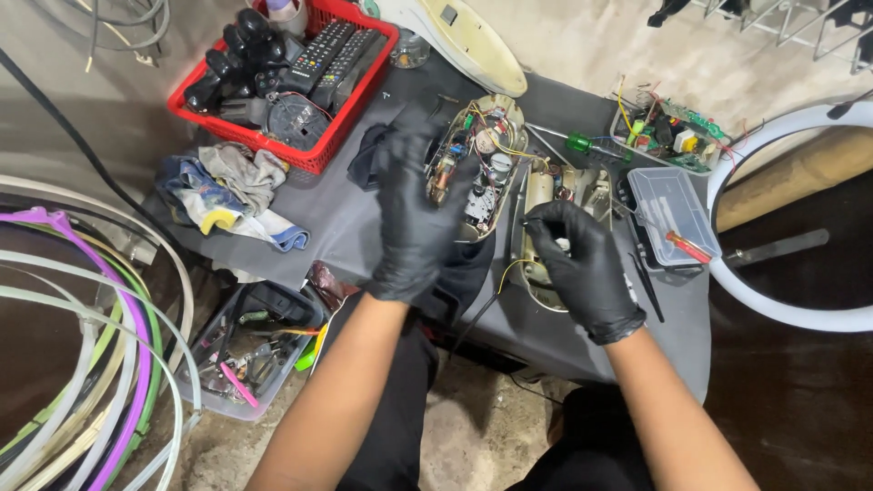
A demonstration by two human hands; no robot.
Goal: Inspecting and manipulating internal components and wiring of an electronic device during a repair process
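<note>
Gripping the opened oval device (477, 168), the gloved left hand (414, 214); right hand (582, 264) just beside, pinching a small part (563, 244).

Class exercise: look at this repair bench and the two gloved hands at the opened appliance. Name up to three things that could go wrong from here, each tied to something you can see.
1. The left hand holds the opened shell tilted, its wires exposed; one might snag or pull loose.
2. The right hand pinches a small part by the yellow wire near the table edge; it could drop to the floor.
3. The green screwdriver lies loose behind the hands and could get knocked off.
</note>
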